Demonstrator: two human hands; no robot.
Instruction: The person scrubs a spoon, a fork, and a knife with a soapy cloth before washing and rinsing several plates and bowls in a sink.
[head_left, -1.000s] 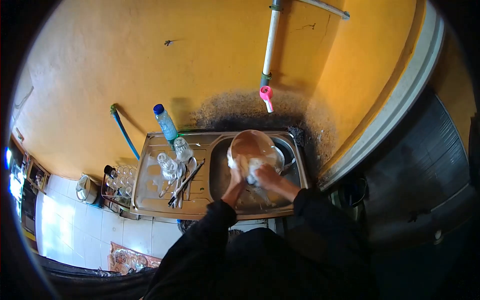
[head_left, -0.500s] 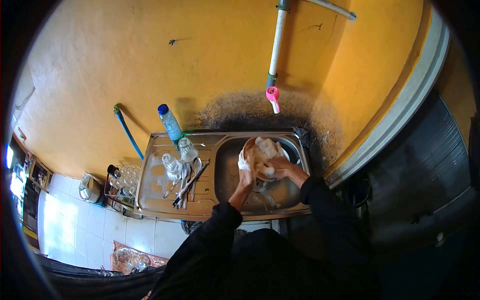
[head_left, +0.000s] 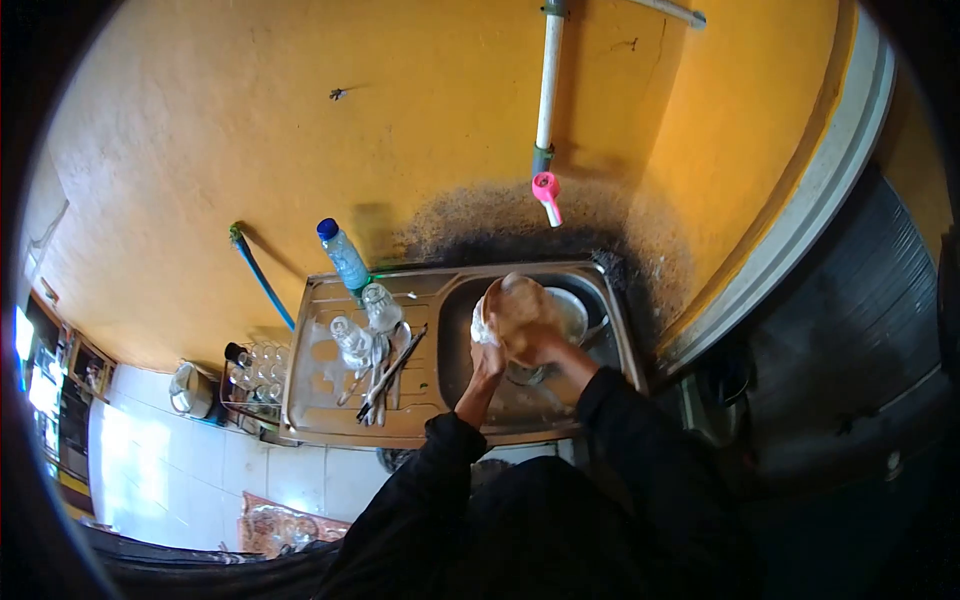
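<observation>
The left hand (head_left: 486, 358) clamps the near left edge of a brown bowl (head_left: 514, 300); the right hand (head_left: 541, 346), close beside it, blurs against the bowl, and I cannot tell whether its fingers grip anything. The bowl is up over the sink basin (head_left: 456, 335). It looks light and stiff, likely slippery from white foam (head_left: 480, 325), so its rim seems the surest hold. Beyond, a pale dish (head_left: 571, 309) is partly hidden.

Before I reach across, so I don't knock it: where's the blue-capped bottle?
In the head view, the blue-capped bottle stands at the back of the drainboard, left of the basin, behind two clear glasses.
</observation>
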